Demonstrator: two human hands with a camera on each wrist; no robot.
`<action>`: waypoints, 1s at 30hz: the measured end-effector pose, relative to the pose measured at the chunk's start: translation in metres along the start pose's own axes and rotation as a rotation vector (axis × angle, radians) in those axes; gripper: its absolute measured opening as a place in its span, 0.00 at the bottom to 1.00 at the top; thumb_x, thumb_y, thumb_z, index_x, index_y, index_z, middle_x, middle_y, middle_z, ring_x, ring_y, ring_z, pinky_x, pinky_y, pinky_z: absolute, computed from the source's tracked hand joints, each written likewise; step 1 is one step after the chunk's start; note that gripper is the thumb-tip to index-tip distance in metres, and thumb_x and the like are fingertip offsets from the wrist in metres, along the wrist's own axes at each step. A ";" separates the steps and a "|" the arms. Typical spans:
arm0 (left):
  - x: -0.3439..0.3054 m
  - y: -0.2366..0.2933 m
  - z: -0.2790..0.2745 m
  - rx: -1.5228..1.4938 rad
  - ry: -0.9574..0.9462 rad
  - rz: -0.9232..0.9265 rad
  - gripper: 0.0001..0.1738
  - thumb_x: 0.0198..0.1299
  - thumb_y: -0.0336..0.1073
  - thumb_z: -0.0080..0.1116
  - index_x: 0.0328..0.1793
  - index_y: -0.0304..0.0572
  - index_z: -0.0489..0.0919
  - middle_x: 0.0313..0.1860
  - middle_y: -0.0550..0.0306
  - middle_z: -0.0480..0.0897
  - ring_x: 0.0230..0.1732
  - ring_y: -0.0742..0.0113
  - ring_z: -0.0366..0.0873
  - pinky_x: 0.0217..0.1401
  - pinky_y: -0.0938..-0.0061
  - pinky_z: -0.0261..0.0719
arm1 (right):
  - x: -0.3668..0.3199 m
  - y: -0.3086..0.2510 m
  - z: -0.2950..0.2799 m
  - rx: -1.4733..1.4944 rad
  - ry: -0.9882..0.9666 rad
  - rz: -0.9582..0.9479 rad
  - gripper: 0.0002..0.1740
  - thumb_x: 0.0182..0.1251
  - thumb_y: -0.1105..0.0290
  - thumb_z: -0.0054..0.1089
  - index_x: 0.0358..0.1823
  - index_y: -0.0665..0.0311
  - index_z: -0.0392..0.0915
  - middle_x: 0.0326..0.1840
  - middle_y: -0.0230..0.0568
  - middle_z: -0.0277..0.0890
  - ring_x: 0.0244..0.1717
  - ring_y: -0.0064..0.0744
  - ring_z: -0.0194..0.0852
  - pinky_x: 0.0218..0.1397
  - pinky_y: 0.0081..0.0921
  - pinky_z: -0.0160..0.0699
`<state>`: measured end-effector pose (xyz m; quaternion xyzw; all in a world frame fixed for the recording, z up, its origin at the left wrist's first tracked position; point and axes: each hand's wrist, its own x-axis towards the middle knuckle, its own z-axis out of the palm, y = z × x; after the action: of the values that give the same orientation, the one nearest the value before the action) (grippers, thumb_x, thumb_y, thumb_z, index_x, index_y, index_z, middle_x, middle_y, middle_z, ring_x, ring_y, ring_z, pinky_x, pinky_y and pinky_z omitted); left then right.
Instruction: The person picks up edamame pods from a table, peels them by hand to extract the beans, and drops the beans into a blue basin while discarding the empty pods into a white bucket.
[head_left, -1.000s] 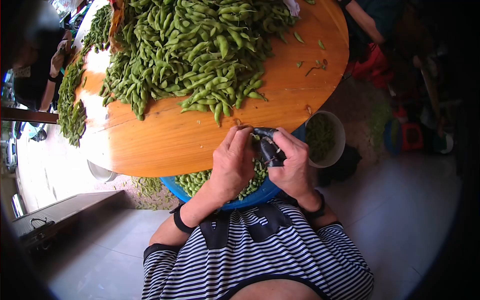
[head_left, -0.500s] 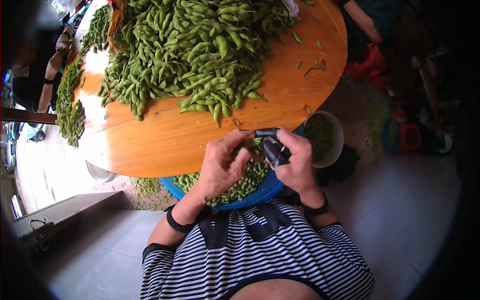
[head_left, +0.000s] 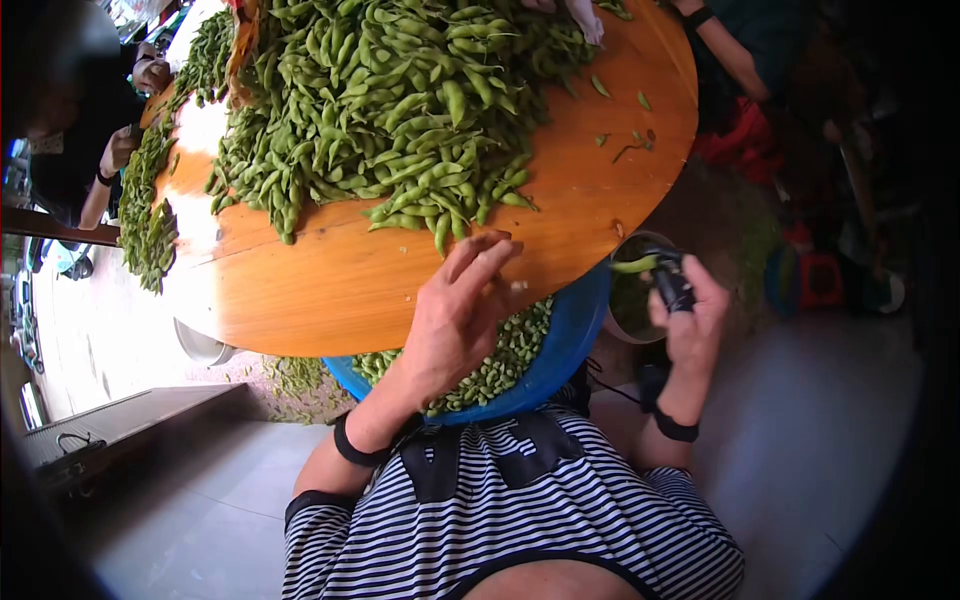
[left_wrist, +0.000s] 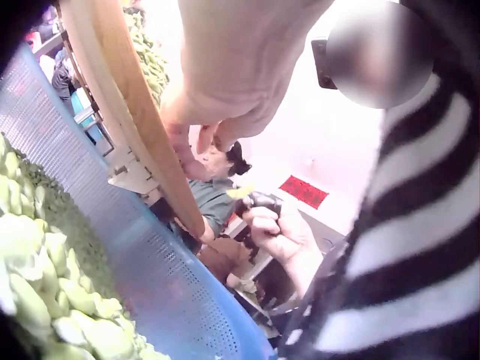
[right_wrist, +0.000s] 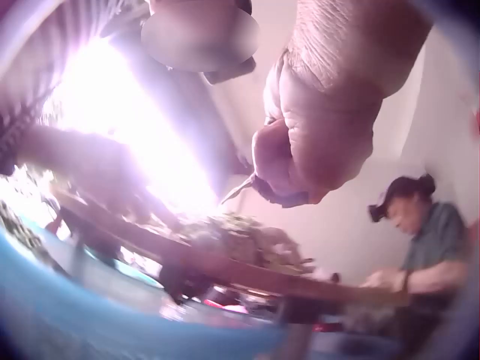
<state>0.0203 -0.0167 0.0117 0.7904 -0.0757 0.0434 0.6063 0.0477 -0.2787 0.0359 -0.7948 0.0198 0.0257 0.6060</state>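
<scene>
In the head view my left hand is over the near table edge and the blue basket, its fingers loosely bent, with no pod visible in them; a small pale bit is beside the fingers. Shelled green beans lie in the basket. My right hand, with black covers on some fingers, pinches a green pod above the pale bucket. That pod points out from the right hand in the right wrist view. The left wrist view shows both hands apart.
A large heap of pods covers much of the round wooden table. The pale bucket stands below its right edge. Other people are at both sides of the table; a low metal-grey unit is at left.
My right hand has moved away from the left, out to the right over the bucket, carrying a pod. The left hand stays over the basket, its fingers now pointing more up the table.
</scene>
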 end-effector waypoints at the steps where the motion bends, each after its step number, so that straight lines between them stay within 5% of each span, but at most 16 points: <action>1: 0.008 0.000 0.000 0.226 0.029 0.130 0.15 0.60 0.20 0.56 0.54 0.35 0.77 0.55 0.45 0.79 0.39 0.60 0.83 0.37 0.73 0.82 | 0.006 0.006 -0.016 -0.338 0.093 -0.042 0.15 0.54 0.85 0.47 0.42 0.71 0.78 0.31 0.40 0.79 0.24 0.25 0.74 0.27 0.20 0.71; 2: 0.019 -0.001 0.001 0.377 0.068 0.230 0.19 0.54 0.19 0.55 0.53 0.37 0.78 0.50 0.48 0.79 0.41 0.54 0.81 0.39 0.70 0.82 | 0.009 0.014 -0.032 -0.711 0.110 -0.205 0.18 0.49 0.86 0.49 0.44 0.72 0.76 0.36 0.53 0.78 0.34 0.46 0.79 0.38 0.31 0.75; 3: 0.029 -0.004 0.001 0.376 0.068 0.230 0.19 0.54 0.19 0.55 0.53 0.37 0.78 0.50 0.48 0.79 0.41 0.54 0.81 0.39 0.70 0.82 | 0.008 0.012 -0.042 -0.921 0.074 -0.087 0.19 0.48 0.86 0.49 0.45 0.73 0.74 0.39 0.59 0.75 0.42 0.59 0.76 0.45 0.37 0.74; 5: 0.048 -0.011 0.001 0.782 0.043 0.287 0.18 0.52 0.22 0.54 0.51 0.40 0.79 0.45 0.52 0.78 0.43 0.53 0.78 0.39 0.66 0.81 | 0.007 0.023 -0.047 -0.871 0.129 -0.152 0.20 0.45 0.85 0.50 0.45 0.73 0.74 0.39 0.59 0.76 0.42 0.61 0.76 0.45 0.38 0.74; 8: 0.063 -0.016 0.008 0.893 0.047 0.293 0.18 0.50 0.24 0.55 0.49 0.41 0.80 0.42 0.54 0.75 0.43 0.55 0.76 0.38 0.64 0.79 | 0.008 0.014 -0.030 -0.683 0.140 -0.167 0.20 0.47 0.85 0.50 0.45 0.72 0.74 0.39 0.59 0.76 0.42 0.61 0.76 0.45 0.37 0.74; 11: 0.065 -0.017 0.009 0.880 0.051 0.290 0.17 0.49 0.24 0.57 0.48 0.42 0.80 0.41 0.54 0.74 0.41 0.55 0.76 0.36 0.65 0.78 | 0.015 0.019 -0.005 -0.502 0.085 -0.274 0.17 0.52 0.85 0.49 0.45 0.71 0.77 0.32 0.51 0.77 0.32 0.43 0.78 0.39 0.29 0.74; 14: 0.060 -0.013 0.008 0.617 0.059 0.238 0.15 0.52 0.24 0.59 0.48 0.41 0.80 0.36 0.55 0.76 0.35 0.59 0.77 0.34 0.69 0.77 | 0.015 -0.003 0.031 -0.138 -0.099 -0.119 0.19 0.54 0.84 0.46 0.46 0.69 0.80 0.26 0.31 0.77 0.25 0.13 0.69 0.28 0.15 0.67; 16: 0.049 -0.005 0.006 0.403 0.045 0.180 0.13 0.55 0.25 0.61 0.48 0.40 0.80 0.34 0.57 0.77 0.31 0.64 0.77 0.33 0.73 0.75 | 0.017 -0.002 0.041 0.211 -0.287 0.027 0.20 0.57 0.82 0.42 0.49 0.76 0.77 0.25 0.32 0.73 0.23 0.14 0.66 0.26 0.14 0.66; 18: 0.035 0.002 0.000 -0.144 -0.085 -0.226 0.08 0.63 0.28 0.60 0.47 0.35 0.80 0.30 0.63 0.78 0.29 0.76 0.73 0.33 0.81 0.72 | 0.016 -0.004 0.055 0.548 -0.418 0.003 0.19 0.59 0.76 0.41 0.48 0.81 0.75 0.24 0.31 0.69 0.20 0.14 0.61 0.23 0.12 0.63; 19: 0.030 0.003 0.000 -0.143 -0.085 -0.229 0.08 0.63 0.28 0.60 0.47 0.35 0.80 0.30 0.63 0.78 0.29 0.76 0.73 0.33 0.81 0.72 | 0.013 -0.011 0.061 0.575 -0.428 0.130 0.20 0.58 0.72 0.43 0.47 0.80 0.75 0.24 0.31 0.69 0.20 0.13 0.61 0.22 0.13 0.63; 23: 0.011 -0.004 0.000 -0.235 -0.075 -0.291 0.07 0.65 0.30 0.60 0.44 0.33 0.79 0.32 0.68 0.78 0.34 0.84 0.71 0.37 0.85 0.71 | 0.011 0.002 0.073 0.587 -0.564 0.062 0.19 0.57 0.74 0.43 0.45 0.79 0.75 0.23 0.30 0.66 0.20 0.13 0.59 0.22 0.13 0.62; 26: 0.004 -0.004 0.003 -0.182 -0.028 -0.243 0.06 0.63 0.28 0.59 0.41 0.31 0.78 0.30 0.57 0.82 0.34 0.78 0.78 0.38 0.77 0.78 | 0.010 0.000 0.077 0.504 -0.543 0.065 0.15 0.58 0.79 0.41 0.41 0.77 0.76 0.23 0.30 0.65 0.20 0.12 0.59 0.20 0.13 0.61; 30: -0.002 -0.008 -0.001 -0.775 -0.069 -0.455 0.05 0.67 0.31 0.57 0.40 0.37 0.77 0.28 0.62 0.80 0.27 0.80 0.72 0.26 0.83 0.68 | 0.008 -0.004 0.080 0.517 -0.526 0.093 0.12 0.60 0.81 0.40 0.38 0.76 0.75 0.24 0.29 0.64 0.20 0.12 0.59 0.21 0.13 0.61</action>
<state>0.0199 -0.0137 0.0044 0.5026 0.0692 -0.1488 0.8488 0.0546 -0.2007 0.0180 -0.5799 -0.0946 0.2509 0.7693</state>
